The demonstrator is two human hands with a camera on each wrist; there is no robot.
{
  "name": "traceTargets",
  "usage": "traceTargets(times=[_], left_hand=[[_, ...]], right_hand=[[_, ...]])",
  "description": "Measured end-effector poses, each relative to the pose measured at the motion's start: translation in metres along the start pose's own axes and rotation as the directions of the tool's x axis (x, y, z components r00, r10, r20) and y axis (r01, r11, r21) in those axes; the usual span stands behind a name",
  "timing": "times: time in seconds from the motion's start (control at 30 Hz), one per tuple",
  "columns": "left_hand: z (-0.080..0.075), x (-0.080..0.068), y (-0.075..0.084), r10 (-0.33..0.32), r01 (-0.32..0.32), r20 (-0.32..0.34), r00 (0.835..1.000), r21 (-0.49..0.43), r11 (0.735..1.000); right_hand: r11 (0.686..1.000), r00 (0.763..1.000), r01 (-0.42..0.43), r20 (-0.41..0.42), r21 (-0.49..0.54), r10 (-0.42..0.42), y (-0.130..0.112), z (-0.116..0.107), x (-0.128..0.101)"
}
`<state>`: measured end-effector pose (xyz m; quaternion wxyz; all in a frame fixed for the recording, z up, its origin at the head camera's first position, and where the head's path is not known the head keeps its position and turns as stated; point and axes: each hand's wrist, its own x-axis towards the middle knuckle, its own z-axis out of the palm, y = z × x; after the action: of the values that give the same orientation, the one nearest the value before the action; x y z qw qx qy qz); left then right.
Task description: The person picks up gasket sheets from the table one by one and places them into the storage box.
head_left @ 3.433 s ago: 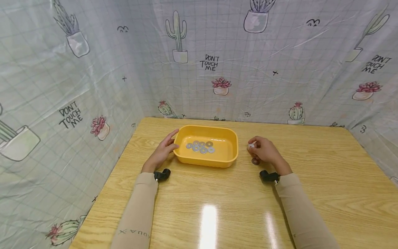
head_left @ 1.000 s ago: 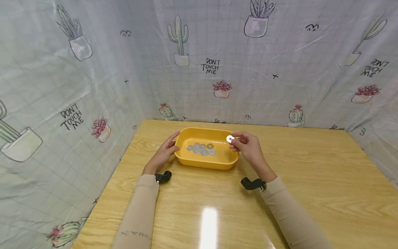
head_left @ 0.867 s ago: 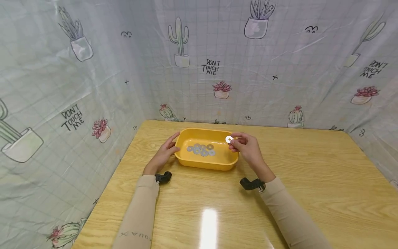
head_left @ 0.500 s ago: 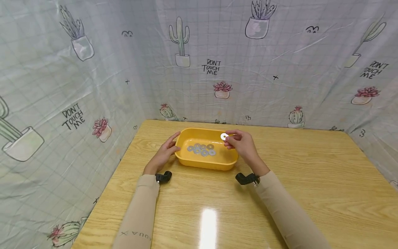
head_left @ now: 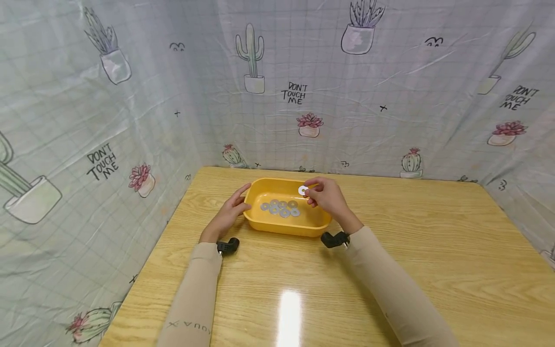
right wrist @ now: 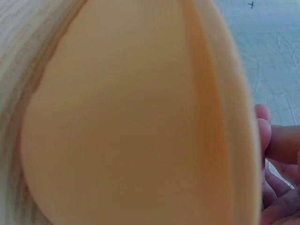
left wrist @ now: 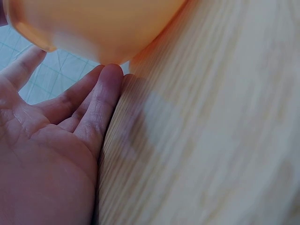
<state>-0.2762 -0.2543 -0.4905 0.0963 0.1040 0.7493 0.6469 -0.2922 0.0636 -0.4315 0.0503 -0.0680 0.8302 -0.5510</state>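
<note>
A yellow plastic bin sits on the table in the head view, with several flat metal washers lying together on its floor, left of the middle. My left hand holds the bin's left end, thumb over the rim and fingertips against the outer wall. Between thumb and forefinger my right hand pinches another washer, tilted and bright, above the bin's right half. In the right wrist view the bin's wall fills most of the picture and hides part of the right hand.
The wooden table stretches away to the right and toward me. A pale curtain printed with cacti stands behind it and along the left side. A black wrist camera on my right arm is close to the bin's near right corner.
The right hand has carried a washer from the table right of the bin to over the bin, still drifting left. The left hand has stayed at the bin's left end.
</note>
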Motion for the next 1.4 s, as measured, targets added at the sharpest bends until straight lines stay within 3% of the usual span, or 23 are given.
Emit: traceTargets(times=[0.43, 0.87, 1.0, 1.27, 1.4], left_hand=[[0.000, 0.001, -0.001, -0.004, 0.004, 0.003, 1.000, -0.007, 1.000], [-0.001, 0.002, -0.001, -0.010, 0.010, 0.005, 1.000, -0.007, 1.000], [0.000, 0.001, 0.000, -0.010, 0.010, -0.001, 1.000, -0.003, 1.000], [0.001, -0.001, 0.002, -0.006, 0.006, 0.003, 1.000, 0.000, 1.000], [0.001, -0.001, 0.002, -0.008, 0.008, 0.002, 1.000, 0.004, 1.000]], right_hand=[[0.978, 0.996, 0.027, 0.087, -0.208, -0.009, -0.003, 0.001, 0.012], [0.903, 0.997, 0.043, 0.081, -0.428, -0.010, -0.005, 0.004, 0.011], [0.856, 0.995, 0.076, 0.099, -0.512, -0.029, -0.003, 0.008, 0.012], [0.722, 0.988, 0.142, 0.139, -0.677, -0.065, -0.001, 0.013, 0.011], [0.686, 0.987, 0.153, 0.141, -0.711, -0.074, -0.001, 0.014, 0.010]])
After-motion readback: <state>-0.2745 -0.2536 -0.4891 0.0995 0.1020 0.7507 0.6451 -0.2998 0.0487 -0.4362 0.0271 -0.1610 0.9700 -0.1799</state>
